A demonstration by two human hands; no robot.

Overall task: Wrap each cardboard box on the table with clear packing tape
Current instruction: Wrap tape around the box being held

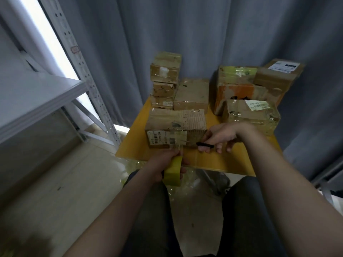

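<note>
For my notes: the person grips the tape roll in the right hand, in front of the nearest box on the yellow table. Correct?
No. The head view shows the tape roll gripped in the left hand; the right hand holds a black tool. It is in front of the nearest box on the yellow table.
</note>
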